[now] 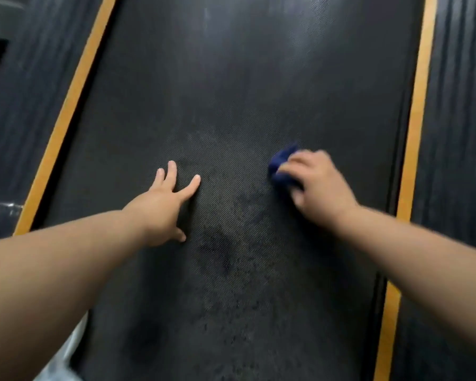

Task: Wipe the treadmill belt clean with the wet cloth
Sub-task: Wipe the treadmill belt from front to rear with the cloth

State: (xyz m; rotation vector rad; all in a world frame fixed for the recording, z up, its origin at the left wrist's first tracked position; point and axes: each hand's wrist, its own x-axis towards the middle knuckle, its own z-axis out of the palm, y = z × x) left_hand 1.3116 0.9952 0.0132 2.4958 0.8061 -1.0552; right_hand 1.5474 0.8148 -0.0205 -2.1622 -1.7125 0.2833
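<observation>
Your dark blue cloth sits bunched on the treadmill belt, right of the belt's centre line and well inside the right-hand orange stripe. Only a small wad of it shows, poking out past your fingertips on the far and left side; the rest is buried under your right hand, so its full size and how it is folded cannot be made out. Whether it is wet cannot be told from the fabric itself.

Your right hand's fingers curl down over the cloth and press it against the belt, closed around the wad, with the thumb tucked on the near side. That hand is smeared by motion blur, so the single fingers are hard to separate.

Your left hand lies flat on the belt, well apart from the cloth, fingers spread and holding nothing. Three fingertips and the thumb tip show clearly; the other finger is hidden behind the hand.

Between and below your hands the textured black belt carries blotchy patches of darker and greyer tone, while farther up it shows a pale sheen under the light. The left orange stripe and the ribbed black side rails frame the belt on both sides. Both forearms run off the bottom edge, the belt's far and near ends are cut off, and something pale and blurred sits at the lower left corner, too unclear to name.
</observation>
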